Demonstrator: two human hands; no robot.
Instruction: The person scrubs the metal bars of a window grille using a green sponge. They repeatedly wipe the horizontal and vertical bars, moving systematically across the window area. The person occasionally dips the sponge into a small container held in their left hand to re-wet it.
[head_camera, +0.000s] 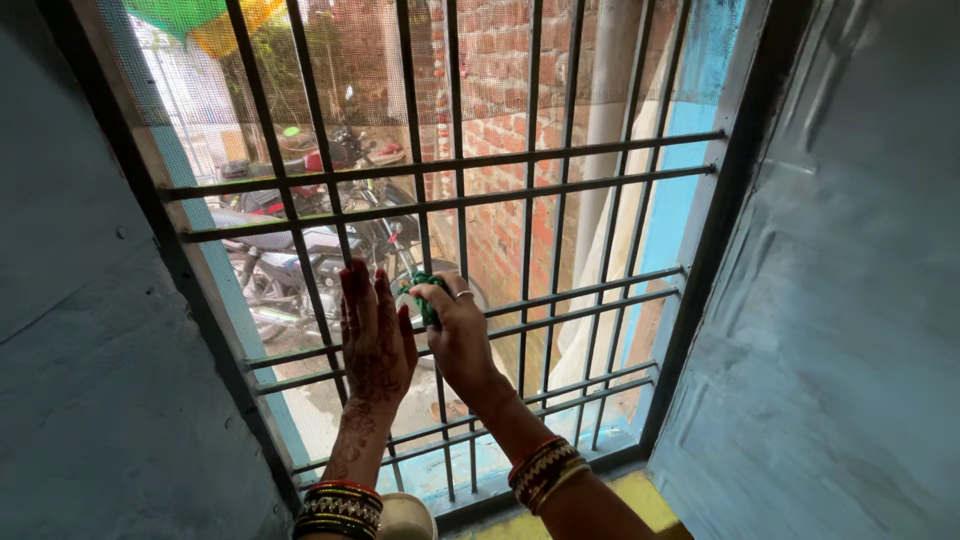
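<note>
My left hand (375, 335) is raised flat against the barred window grille (560, 190), fingers together and pointing up, palm toward the bars. Beside it, my right hand (458, 335) pinches a small green scrubbing pad (424, 292) and presses it on a vertical bar near the middle of the window. Both wrists wear stacks of bangles. A fine mesh sits behind the dark metal bars.
Blue-grey walls (850, 300) flank the window on both sides. A yellow sill (640, 495) runs below it, with a pale round object (405, 518) at the bottom edge. Outside stand parked motorcycles (300, 250), a brick wall (500, 120) and a light pipe (600, 150).
</note>
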